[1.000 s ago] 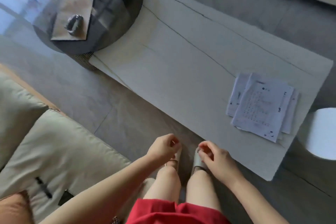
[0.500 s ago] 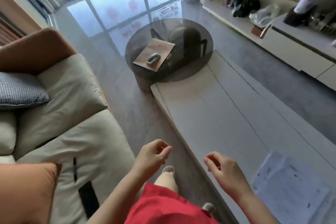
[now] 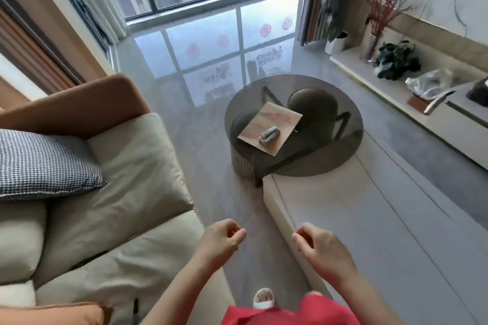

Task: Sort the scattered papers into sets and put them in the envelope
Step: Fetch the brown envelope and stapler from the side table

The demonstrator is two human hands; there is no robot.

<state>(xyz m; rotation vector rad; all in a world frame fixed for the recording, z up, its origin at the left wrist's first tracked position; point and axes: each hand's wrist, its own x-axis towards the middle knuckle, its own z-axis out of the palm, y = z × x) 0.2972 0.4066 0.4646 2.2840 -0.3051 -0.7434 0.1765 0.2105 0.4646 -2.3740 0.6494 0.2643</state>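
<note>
While both hands hang free over the floor, I log what's in view, item by item.

Item 1: left hand (image 3: 223, 241), qty 1. Fingers loosely curled, thumb tip near index, grasping nothing.

Item 2: right hand (image 3: 320, 247), qty 1. Fingers (image 3: 299, 235) also loosely curled, nothing in them. Hands apart, gap of bare floor btwn them.

Item 3: envelope (image 3: 270, 126), qty 1, tan, flat. Lies well ahead of both sets of fingertips, on the round glass table (image 3: 330, 155). I judge it light, thin and bendy, prob. slick on glass. Best hold, I reckon: pinch at a free edge or corner nearest my fingers, after the weight on it comes off.

Item 4: stapler (image 3: 268, 135), qty 1, small, grey, sitting on the envelope toward its near edge. Looks rigid and compact; a wrap grip round its body should do.

Item 5: papers, qty 0 visible in this view; can't say where they lie. Expect loose sheets: light, floppy, apt to slide and fan, so square up a stack and hold by one edge.

Item 6: low long table (image 3: 369, 232), qty 1, pale, just right of the right-hand fingers.

Item 7: sofa (image 3: 132, 166), qty 1, left of the left-hand fingers; checked cushion (image 3: 45, 163), qty 1, on it.
</note>
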